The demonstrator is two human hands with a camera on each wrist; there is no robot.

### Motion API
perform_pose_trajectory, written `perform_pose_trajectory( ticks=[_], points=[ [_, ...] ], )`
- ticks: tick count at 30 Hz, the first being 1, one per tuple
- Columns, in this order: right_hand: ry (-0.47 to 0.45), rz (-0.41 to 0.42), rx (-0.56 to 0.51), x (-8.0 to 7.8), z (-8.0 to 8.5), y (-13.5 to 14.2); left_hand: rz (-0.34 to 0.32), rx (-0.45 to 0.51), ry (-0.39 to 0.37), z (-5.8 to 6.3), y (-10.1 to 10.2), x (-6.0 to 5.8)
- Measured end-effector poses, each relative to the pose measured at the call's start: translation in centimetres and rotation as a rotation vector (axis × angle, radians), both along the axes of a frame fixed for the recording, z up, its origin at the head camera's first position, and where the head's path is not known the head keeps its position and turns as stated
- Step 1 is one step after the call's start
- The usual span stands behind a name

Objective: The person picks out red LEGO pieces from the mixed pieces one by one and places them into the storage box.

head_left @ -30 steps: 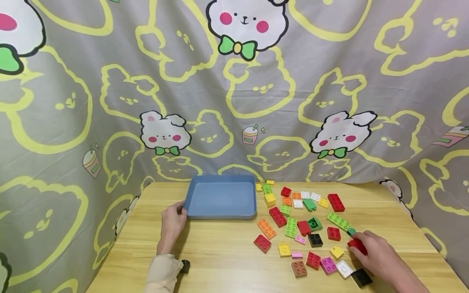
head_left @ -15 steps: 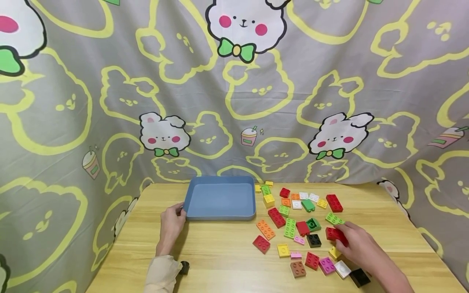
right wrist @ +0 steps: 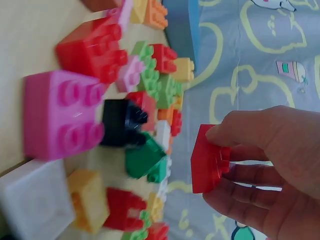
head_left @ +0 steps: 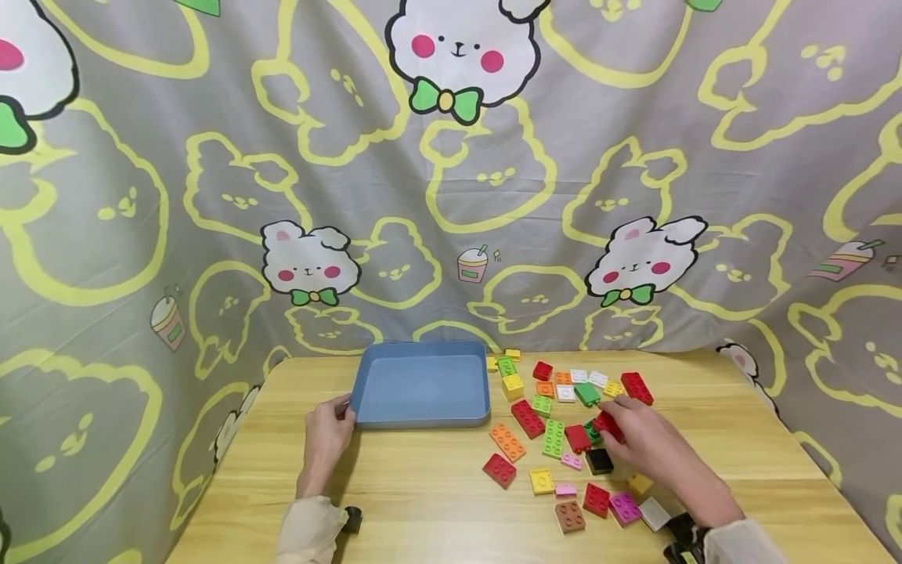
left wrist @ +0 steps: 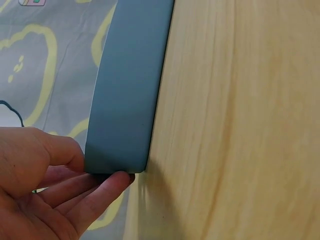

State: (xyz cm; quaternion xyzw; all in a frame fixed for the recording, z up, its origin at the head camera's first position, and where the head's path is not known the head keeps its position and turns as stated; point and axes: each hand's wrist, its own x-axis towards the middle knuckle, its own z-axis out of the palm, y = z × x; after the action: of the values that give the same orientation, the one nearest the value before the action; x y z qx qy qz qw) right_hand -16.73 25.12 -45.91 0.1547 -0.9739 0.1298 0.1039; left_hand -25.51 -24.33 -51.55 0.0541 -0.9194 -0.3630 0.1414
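Observation:
A shallow blue-grey tray (head_left: 423, 424) lies at the back of the table. My left hand (head_left: 327, 435) pinches its near left corner; the left wrist view shows the thumb and fingertips at the end of the tray wall (left wrist: 125, 90). My right hand (head_left: 651, 439) holds a red toy building brick (right wrist: 204, 162) between thumb and fingers. It is over the right part of the scattered bricks, close to a green sloped brick (right wrist: 144, 156) and a black brick (head_left: 600, 461). In the head view the hand partly covers the red brick.
Several loose bricks spread over the table (head_left: 423, 501) right of the tray, among them an orange one (head_left: 507, 442), a magenta one (head_left: 624, 509) and a brown one (head_left: 570, 517). Behind the table hangs a grey patterned curtain (head_left: 395, 188).
My right hand has carried the red brick leftward and away from me, from the right edge of the bricks to over them. My left hand stays at the tray corner.

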Motion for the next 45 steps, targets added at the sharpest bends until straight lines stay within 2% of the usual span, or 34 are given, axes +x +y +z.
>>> perform_pose_trajectory(
  ticks=[4, 11, 15, 25, 32, 39, 45],
  points=[
    [0.04, 0.048, 0.012, -1.1, 0.6, -1.3, 0.004, 0.0, 0.008, 0.1, 0.0, 0.1],
    [0.025, 0.099, 0.028, -3.1, 1.4, -3.9, 0.013, 0.014, 0.011, 0.1, -0.1, 0.1],
    [0.049, 0.147, 0.029, -3.8, 1.6, -5.5, 0.004, 0.037, 0.003, 0.0, 0.0, 0.2],
    [0.007, 0.191, 0.016, -5.8, 2.2, -9.5, 0.013, 0.02, 0.041, -0.2, 0.1, 0.1],
    [-0.048, 0.215, -0.006, -6.7, 2.1, -11.7, 0.006, 0.02, 0.036, -0.3, -0.1, 0.1],
    [0.01, 0.316, -0.033, -7.9, 2.0, -13.1, 0.009, 0.028, 0.015, -0.2, -0.6, 0.5],
    [0.047, 0.308, -0.039, -8.5, 2.0, -14.1, -0.012, 0.034, 0.018, -0.1, -0.4, 0.0]
  ],
)
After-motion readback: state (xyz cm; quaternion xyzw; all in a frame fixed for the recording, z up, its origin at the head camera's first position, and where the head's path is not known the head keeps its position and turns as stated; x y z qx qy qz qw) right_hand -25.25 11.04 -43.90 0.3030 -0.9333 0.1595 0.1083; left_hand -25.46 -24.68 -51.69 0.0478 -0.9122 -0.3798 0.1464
